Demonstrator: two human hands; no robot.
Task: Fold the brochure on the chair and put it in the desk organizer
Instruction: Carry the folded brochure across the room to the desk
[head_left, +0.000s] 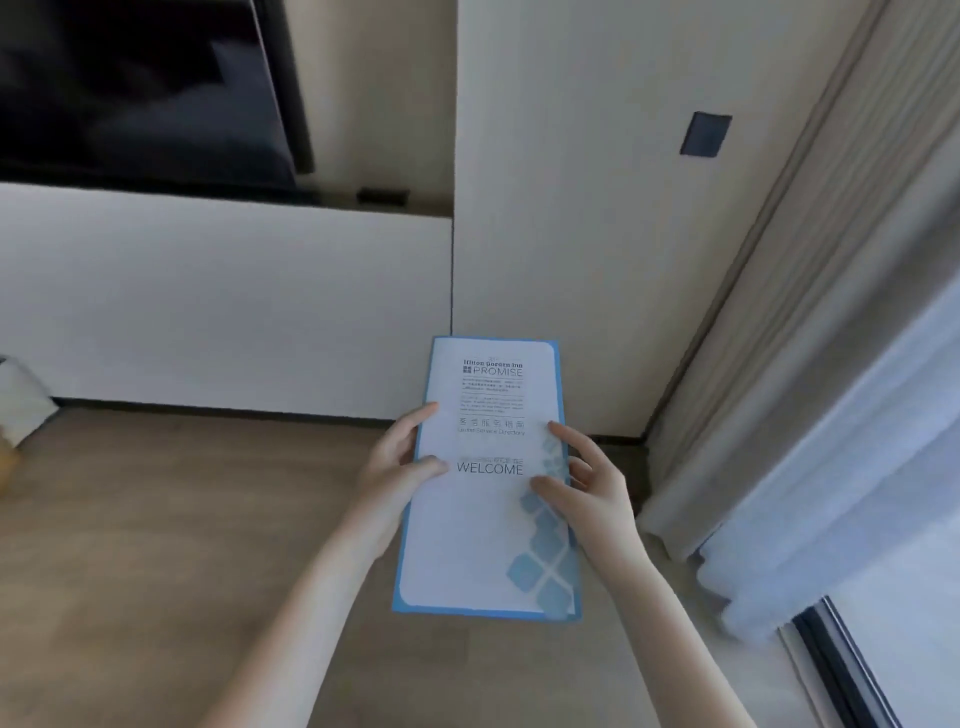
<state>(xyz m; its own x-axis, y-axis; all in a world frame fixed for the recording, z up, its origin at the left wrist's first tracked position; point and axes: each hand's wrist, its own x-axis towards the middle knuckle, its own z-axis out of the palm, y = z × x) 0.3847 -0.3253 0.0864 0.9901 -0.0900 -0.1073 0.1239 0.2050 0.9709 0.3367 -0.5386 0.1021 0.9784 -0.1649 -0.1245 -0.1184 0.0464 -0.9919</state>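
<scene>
A tall, narrow brochure (480, 540), white with a blue border and a blue tile pattern at its lower right, is held up in the air in front of me. It looks folded shut, its cover reading "PROMISE" and "WELCOME". My left hand (400, 462) grips its left edge at mid-height, thumb on the cover. Opposite it, my right hand (587, 478) pinches the right edge, thumb and forefinger on the cover. No chair or desk organizer is in view.
A wooden floor (156, 545) lies below. A white low wall panel (223, 301) and a beige wall (597, 208) with a dark switch plate (705, 134) stand ahead. Curtains (831, 415) hang at the right. A dark screen (130, 88) is at the upper left.
</scene>
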